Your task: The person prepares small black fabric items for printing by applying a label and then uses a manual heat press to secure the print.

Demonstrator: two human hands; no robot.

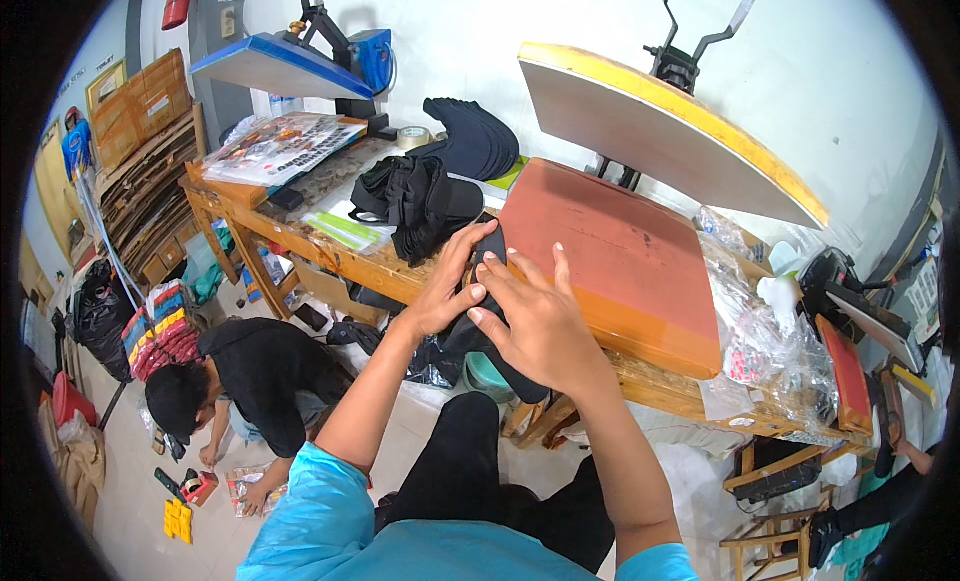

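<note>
My left hand [450, 286] grips a dark fabric piece [490, 239] just left of the heat press's reddish padded platen [620, 261]; its fingers curl over the piece. My right hand [535, 321] lies over the same piece, some fingers spread, its fingertips close to my left thumb. More dark material hangs below my hands, largely hidden by them. A bundle of black caps or fabric [415, 201] sits on the wooden bench behind and left of them, with curved dark pieces [465, 131] stacked beyond.
The raised yellow-edged upper plate [670, 131] and a blue-edged press [280, 66] overhang the bench [250, 221]. Clear plastic bags [765, 351] crowd the right end. A co-worker [260, 391] crouches on the floor at left; another person's leg [875, 506] shows at far right.
</note>
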